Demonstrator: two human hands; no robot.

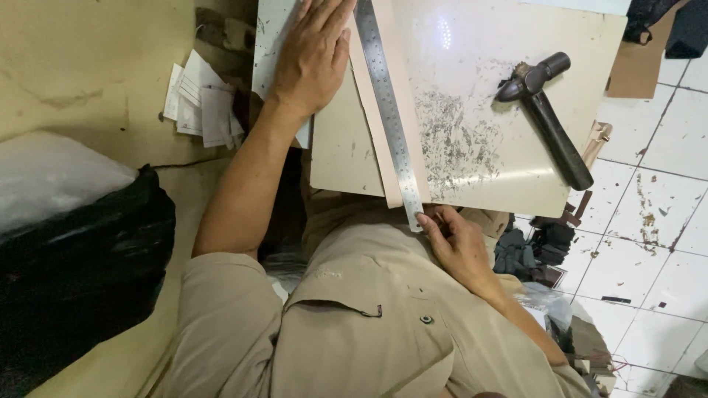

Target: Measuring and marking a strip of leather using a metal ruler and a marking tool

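The steel ruler [389, 110] lies lengthwise on a tan leather strip [383, 125] across the scarred cutting board [516, 29]. The left hand [313, 55] presses flat and open beside its far end; the right hand [457, 239] pinches the near tip. Even pressure at both ends should keep the edge true. A hammer [546, 114] rests well apart. The black bag [81, 273] beside the worker holds something pale, unclear what.

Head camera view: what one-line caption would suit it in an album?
Left hand presses a long steel ruler onto a pale leather strip on a scarred cream cutting board; right hand pinches the ruler's near end.
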